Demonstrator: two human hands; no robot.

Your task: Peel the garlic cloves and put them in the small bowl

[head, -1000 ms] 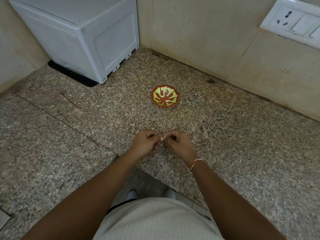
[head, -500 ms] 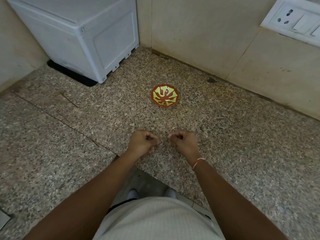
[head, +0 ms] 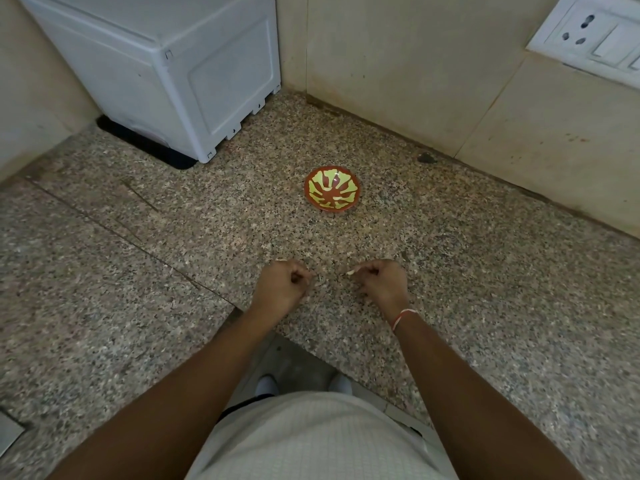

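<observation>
speckled granite counter [head: 485, 289] ran into a corner of beige tiled wall, with a white appliance [head: 166, 71] set at the far left and a switch plate [head: 588, 32] on the wall at the right. the small bowl [head: 333, 193], red-brown with yellow-green markings, sat on the stone well ahead of both hands, probably so a cleaned clove could be dropped in with one short reach. a pale bit lay near its front rim, though it was too small to name as a clove.

the right hand [head: 382, 282] was curled, its fingertips pinching a small pale garlic clove [head: 350, 272] that poked out toward the left. the left hand [head: 282, 284] was curled too, thumb against the fingers; it may have been holding a scrap of skin, but what was inside could not be told. the two hands hung low over the counter and stood apart, a spacing that suited a skin being pulled away from a clove. small pale flecks between them [head: 320, 278] could have been peel, hard to separate from the granite's own pattern.

as a judgement, peeling was in hand and the clove had not yet gone to the bowl.
</observation>
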